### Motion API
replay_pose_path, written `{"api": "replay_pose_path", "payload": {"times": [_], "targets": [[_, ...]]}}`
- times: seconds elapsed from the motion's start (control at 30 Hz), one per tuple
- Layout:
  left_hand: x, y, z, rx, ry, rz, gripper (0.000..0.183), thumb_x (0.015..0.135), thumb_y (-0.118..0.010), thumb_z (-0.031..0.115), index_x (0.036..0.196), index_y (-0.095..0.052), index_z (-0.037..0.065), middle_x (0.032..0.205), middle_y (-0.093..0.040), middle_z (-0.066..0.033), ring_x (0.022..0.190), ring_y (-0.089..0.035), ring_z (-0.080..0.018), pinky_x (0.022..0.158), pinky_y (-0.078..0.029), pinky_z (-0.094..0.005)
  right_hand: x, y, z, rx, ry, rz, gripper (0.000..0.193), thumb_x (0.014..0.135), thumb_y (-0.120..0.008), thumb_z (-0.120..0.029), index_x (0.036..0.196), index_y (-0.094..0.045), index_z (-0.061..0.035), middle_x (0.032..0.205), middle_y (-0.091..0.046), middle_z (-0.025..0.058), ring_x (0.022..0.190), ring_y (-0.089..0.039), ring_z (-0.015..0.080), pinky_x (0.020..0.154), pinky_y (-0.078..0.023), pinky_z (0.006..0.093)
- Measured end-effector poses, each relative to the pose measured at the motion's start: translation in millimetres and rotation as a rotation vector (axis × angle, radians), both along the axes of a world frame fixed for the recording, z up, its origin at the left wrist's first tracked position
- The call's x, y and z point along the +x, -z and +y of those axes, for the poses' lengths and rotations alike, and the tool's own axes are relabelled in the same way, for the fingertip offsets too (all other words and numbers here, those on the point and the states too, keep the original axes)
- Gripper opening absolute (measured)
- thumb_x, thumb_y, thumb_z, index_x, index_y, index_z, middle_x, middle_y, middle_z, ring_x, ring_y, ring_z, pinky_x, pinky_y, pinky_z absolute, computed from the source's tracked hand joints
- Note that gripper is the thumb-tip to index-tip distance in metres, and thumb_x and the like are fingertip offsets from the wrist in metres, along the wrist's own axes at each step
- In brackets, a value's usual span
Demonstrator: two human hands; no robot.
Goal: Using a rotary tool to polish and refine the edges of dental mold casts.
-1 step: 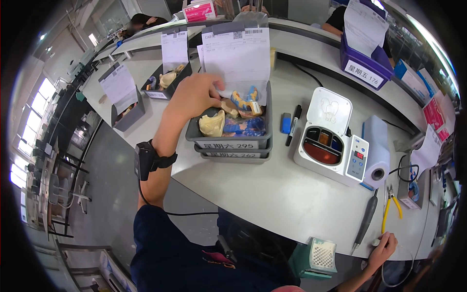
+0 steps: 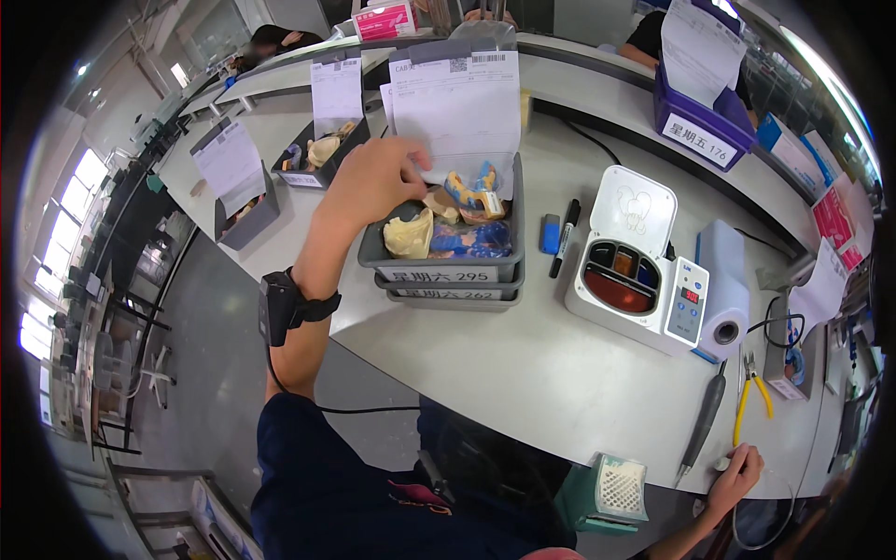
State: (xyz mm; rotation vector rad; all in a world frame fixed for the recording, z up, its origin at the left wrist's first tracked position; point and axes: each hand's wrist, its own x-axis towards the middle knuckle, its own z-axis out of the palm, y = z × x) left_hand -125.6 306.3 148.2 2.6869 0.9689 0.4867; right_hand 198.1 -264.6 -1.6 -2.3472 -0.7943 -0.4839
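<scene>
My left hand (image 2: 373,182) reaches over the upper of two stacked grey bins (image 2: 429,273), its fingers curled in at the left rim. What lies between its fingertips is hidden. Inside that bin sit a cream dental plaster model (image 2: 408,235), a smaller tan piece (image 2: 442,205) close to my fingertips, a blue-and-orange dental model (image 2: 478,196) and bluish-purple wrapped material (image 2: 469,240). Down by the front edge of the bench, my right hand (image 2: 735,481) is closed, with a small pale thing (image 2: 721,464) at its fingertips, too small to name.
A white wax heater (image 2: 625,289) with its lid up stands to the right, beside a blue-white roll (image 2: 723,289). Nearby lie a marker (image 2: 565,240), a blue block (image 2: 550,234), a dark handpiece (image 2: 702,425) and yellow-handled pliers (image 2: 752,401). Left are two more bins (image 2: 247,222).
Both hands hold nearly the same places. The left fingertips sit slightly further from the tan piece, and the red display on the wax heater reads differently.
</scene>
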Motion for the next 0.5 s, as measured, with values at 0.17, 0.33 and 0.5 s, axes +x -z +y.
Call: {"api": "replay_pose_path", "payload": {"times": [0.17,0.33,0.5], "targets": [[5,-2,-11,0.15,0.037,0.063,0.041,0.077,-0.08,0.031,0.103,-0.063,0.005,0.075,-0.073,-0.0079,0.077,-0.068,-0.0278,0.072,-0.049,-0.0402,2,2,-2,-0.023,0.014,0.004,0.034,0.101,-0.05,-0.019,0.073,-0.049,0.0007,0.069,-0.046,0.0101,0.075,-0.043,0.0231,0.07,-0.036,0.0359],[19,-19,0,-0.062,0.054,0.244,0.07,0.065,-0.088,0.043,0.11,-0.054,0.002,0.084,-0.068,-0.0169,0.081,-0.068,-0.0284,0.073,-0.05,-0.0367,-5,-4,3,0.016,0.025,0.033,0.032,0.099,-0.05,-0.016,0.071,-0.05,-0.0006,0.067,-0.049,0.0105,0.074,-0.044,0.026,0.073,-0.035,0.0387],[34,-18,-11,-0.015,-0.037,0.328,0.08,0.057,-0.091,0.045,0.108,-0.053,-0.002,0.096,-0.066,-0.0216,0.088,-0.066,-0.0325,0.076,-0.05,-0.0372,-8,-7,6,0.024,0.02,0.015,0.032,0.099,-0.051,-0.017,0.072,-0.05,-0.0008,0.067,-0.049,0.0105,0.074,-0.044,0.0263,0.075,-0.035,0.0391]]}}
